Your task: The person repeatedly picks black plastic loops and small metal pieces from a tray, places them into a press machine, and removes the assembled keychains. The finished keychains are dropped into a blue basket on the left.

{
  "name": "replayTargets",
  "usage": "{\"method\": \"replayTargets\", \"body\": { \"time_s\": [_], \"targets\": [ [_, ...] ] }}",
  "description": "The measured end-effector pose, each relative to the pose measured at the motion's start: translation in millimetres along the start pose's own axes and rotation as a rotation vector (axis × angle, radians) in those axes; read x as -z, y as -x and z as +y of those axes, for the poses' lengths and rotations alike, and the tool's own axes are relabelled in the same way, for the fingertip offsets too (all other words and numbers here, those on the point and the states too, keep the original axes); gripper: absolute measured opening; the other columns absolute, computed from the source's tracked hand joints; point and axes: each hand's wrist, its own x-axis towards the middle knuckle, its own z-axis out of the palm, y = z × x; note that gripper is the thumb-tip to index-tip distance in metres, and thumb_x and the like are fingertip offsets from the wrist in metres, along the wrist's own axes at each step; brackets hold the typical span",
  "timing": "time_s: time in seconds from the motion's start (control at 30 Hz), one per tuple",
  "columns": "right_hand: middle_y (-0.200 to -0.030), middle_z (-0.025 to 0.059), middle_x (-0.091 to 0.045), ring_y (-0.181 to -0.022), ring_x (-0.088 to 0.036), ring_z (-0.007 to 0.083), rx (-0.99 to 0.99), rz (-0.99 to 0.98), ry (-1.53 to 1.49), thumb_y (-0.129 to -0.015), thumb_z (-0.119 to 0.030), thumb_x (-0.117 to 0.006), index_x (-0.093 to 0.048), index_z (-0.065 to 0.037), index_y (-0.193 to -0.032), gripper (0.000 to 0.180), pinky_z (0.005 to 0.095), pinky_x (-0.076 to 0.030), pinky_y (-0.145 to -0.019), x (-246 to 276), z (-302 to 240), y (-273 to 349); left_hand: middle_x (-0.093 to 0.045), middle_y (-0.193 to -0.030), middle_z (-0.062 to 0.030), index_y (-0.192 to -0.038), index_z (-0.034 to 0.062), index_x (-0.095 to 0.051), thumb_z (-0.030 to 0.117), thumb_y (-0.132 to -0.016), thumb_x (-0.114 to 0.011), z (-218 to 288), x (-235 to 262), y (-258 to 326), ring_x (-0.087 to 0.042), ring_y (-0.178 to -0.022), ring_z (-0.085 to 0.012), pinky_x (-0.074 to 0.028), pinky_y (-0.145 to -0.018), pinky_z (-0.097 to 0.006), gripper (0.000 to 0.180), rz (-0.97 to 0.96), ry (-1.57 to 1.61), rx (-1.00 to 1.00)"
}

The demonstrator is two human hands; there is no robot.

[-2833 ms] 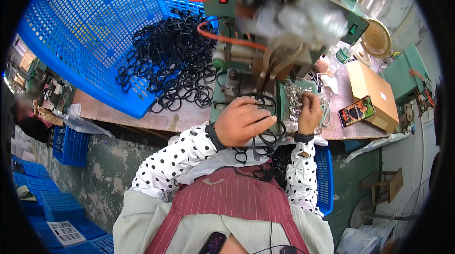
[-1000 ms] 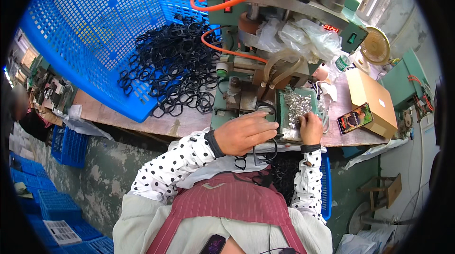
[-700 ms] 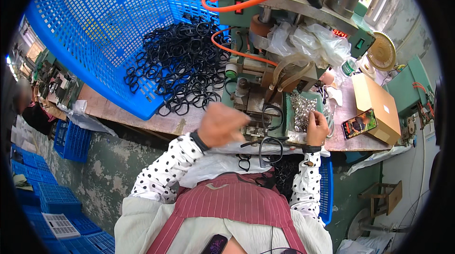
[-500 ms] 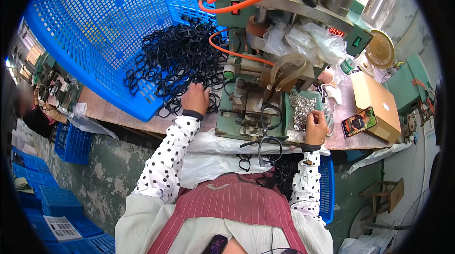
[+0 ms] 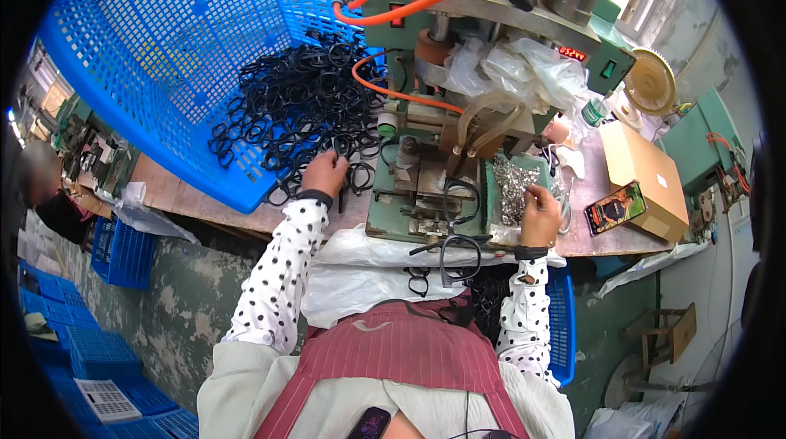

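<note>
- My left hand (image 5: pixel 325 174) is at the near edge of the black spectacle frames (image 5: pixel 303 95), its fingertips drawn together by one rim; I cannot tell whether they grip it
- That heap lies in the tilted blue basket (image 5: pixel 237 193) and spills over its lip onto the bench (image 5: pixel 594 242), left of the green press (image 5: pixel 387 220)
- My right hand (image 5: pixel 536 208) is over the small metal parts (image 5: pixel 513 185), fingers curled with the tips close; whether a piece sits between them is too small to tell
- Those parts lie in the green tray (image 5: pixel 544 173), just right of the press
- Between my hands, a larger black glasses frame (image 5: pixel 443 263) rests at the front of the press, one rim over its bed, the other hanging past the bench's front edge
- Near the bench's right end a phone (image 5: pixel 616 208) leans on the cardboard box (image 5: pixel 643 165)
- Above the press, an orange hose (image 5: pixel 409 13) loops over crumpled clear plastic (image 5: pixel 532 70)
</note>
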Motion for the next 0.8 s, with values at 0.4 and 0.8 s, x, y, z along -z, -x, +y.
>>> {"method": "replayTargets", "body": {
  "time_s": [0.4,0.8],
  "targets": [
    [-0.079,0.0046,-0.067,-0.070,-0.058,0.0099,-0.317,-0.113,-0.747,-0.077,0.004,-0.070,-0.069,0.001,-0.087,0.011,0.0233,-0.047,-0.065,21.7,-99.2,-24.3,-0.065,-0.103,-0.0027,-0.106,0.0110,-0.062,0.003,-0.069,-0.066,163.5,66.2,74.7,-0.060,-0.088,-0.0209,-0.042,-0.086,-0.044,0.038,0.348,0.344,-1.048],
    [-0.093,0.0099,-0.063,-0.079,-0.063,0.0193,-0.291,-0.123,-0.782,-0.067,-0.001,-0.080,-0.063,0.000,-0.099,0.037,0.0314,-0.049,-0.072,4.8,-138.0,-10.8,-0.062,-0.101,-0.0073,-0.110,0.0042,-0.062,0.011,-0.078,-0.066,177.3,60.7,103.2,-0.059,-0.076,-0.0202,-0.049,-0.078,-0.038,0.033,0.087,0.487,-1.453]
  ]
}}
